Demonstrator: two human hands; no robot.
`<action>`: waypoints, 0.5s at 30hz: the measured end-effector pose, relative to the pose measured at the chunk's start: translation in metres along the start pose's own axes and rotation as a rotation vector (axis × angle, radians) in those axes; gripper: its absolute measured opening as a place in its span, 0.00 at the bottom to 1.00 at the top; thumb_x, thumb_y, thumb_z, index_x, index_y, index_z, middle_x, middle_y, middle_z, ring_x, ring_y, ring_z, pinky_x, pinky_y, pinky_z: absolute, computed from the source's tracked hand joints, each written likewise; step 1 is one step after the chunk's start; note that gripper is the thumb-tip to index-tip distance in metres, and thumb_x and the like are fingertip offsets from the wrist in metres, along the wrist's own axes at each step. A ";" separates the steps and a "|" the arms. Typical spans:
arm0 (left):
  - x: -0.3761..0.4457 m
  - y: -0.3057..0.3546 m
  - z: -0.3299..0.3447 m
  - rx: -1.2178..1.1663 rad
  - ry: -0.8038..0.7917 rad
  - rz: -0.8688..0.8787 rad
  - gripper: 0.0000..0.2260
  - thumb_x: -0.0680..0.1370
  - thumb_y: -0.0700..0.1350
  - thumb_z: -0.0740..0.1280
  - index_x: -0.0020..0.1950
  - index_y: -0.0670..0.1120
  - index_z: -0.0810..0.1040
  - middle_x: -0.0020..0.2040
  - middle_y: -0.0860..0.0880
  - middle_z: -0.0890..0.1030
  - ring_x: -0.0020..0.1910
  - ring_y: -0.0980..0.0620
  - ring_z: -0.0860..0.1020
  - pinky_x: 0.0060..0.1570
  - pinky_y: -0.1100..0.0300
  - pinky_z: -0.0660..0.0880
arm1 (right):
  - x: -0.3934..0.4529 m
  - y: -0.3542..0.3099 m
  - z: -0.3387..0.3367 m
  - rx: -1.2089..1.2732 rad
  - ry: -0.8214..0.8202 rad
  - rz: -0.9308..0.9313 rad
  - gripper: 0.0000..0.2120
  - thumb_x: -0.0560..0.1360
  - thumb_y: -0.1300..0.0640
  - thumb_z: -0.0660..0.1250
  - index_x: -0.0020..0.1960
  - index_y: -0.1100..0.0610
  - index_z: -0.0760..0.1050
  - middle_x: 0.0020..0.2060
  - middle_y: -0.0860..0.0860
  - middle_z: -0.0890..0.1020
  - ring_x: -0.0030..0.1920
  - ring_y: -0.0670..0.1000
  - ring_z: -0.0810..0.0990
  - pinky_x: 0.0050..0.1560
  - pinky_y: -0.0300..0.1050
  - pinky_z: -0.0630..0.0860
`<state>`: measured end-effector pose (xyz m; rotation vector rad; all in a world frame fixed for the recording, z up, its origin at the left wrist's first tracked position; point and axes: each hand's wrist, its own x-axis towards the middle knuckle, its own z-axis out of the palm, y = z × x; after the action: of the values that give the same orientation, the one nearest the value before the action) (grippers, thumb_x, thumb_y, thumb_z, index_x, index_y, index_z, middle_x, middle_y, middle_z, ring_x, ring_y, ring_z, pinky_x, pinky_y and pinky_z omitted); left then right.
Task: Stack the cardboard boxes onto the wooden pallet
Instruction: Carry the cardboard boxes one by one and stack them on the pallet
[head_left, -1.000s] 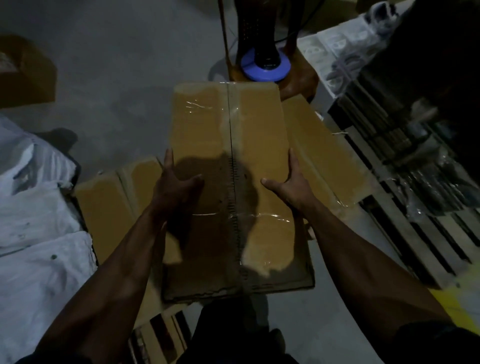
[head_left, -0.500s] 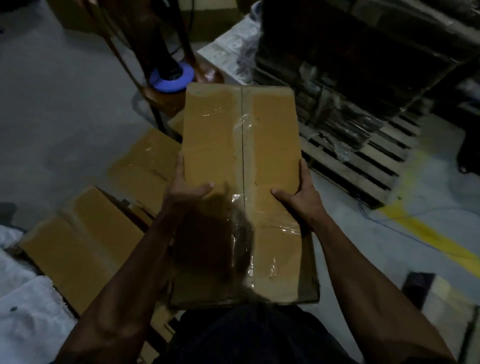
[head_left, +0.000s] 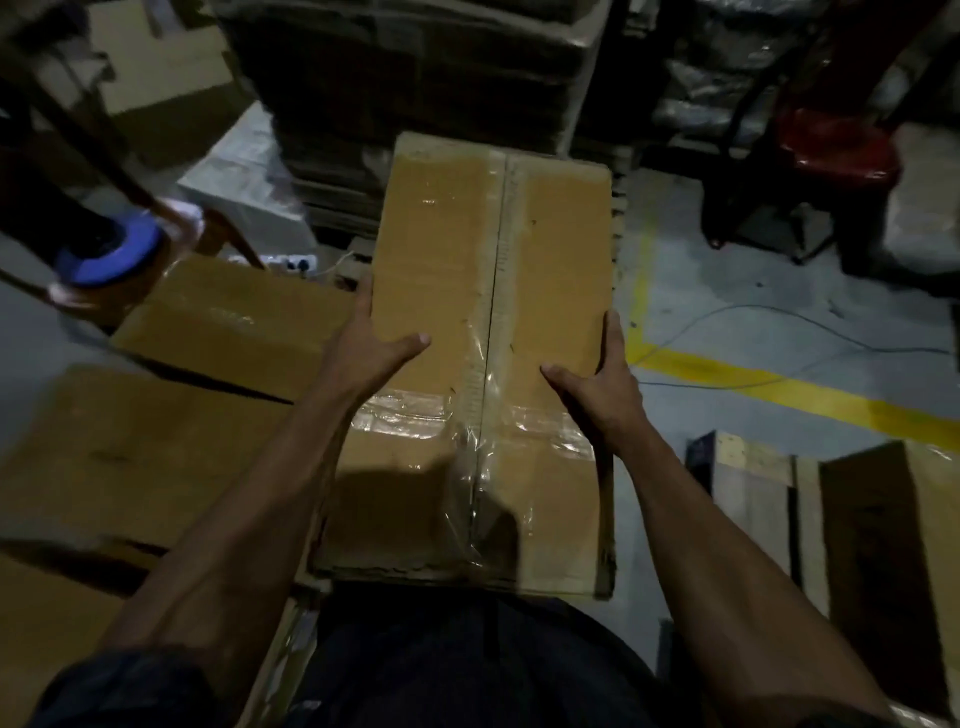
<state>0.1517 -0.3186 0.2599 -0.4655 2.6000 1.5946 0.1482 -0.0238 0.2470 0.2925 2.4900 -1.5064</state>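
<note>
Swung rightward since the earlier frame, the cardboard box (head_left: 488, 332) now fills centre frame over the floor, left hand (head_left: 363, 358) and right hand (head_left: 602, 395) each in a grip pressed against its sides. Held by side pressure alone, it could slip on the glossy tape (head_left: 480, 415), or clip the wooden pallet (head_left: 753, 483) at lower right.

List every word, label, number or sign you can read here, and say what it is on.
None can be read.
Held box: plain cardboard and clear tape, no print showing.
Boxes at left: no print showing.
Yellow floor line: a painted marking, no text.
Dark stack behind: too dim and blurred to tell any labels.
</note>
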 end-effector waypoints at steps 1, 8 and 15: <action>0.012 0.015 0.013 0.019 -0.022 0.028 0.49 0.63 0.64 0.76 0.76 0.67 0.50 0.67 0.54 0.75 0.61 0.47 0.77 0.61 0.42 0.76 | 0.004 0.003 -0.015 0.027 0.043 0.013 0.54 0.63 0.35 0.76 0.78 0.33 0.44 0.66 0.42 0.75 0.65 0.54 0.77 0.67 0.58 0.73; 0.087 0.084 0.105 0.079 -0.197 0.179 0.49 0.66 0.60 0.76 0.76 0.67 0.48 0.68 0.50 0.73 0.60 0.45 0.77 0.60 0.43 0.76 | 0.043 0.028 -0.090 0.056 0.268 0.094 0.51 0.69 0.40 0.76 0.79 0.36 0.44 0.65 0.48 0.76 0.64 0.58 0.77 0.66 0.59 0.72; 0.194 0.135 0.203 0.068 -0.360 0.287 0.48 0.68 0.55 0.77 0.78 0.65 0.48 0.62 0.55 0.74 0.59 0.50 0.76 0.63 0.47 0.74 | 0.116 0.040 -0.143 0.141 0.450 0.205 0.51 0.60 0.33 0.73 0.72 0.25 0.43 0.65 0.46 0.77 0.63 0.57 0.78 0.65 0.61 0.74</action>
<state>-0.0935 -0.1271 0.2426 0.1950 2.5095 1.4860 0.0371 0.1278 0.2444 0.9775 2.5674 -1.6781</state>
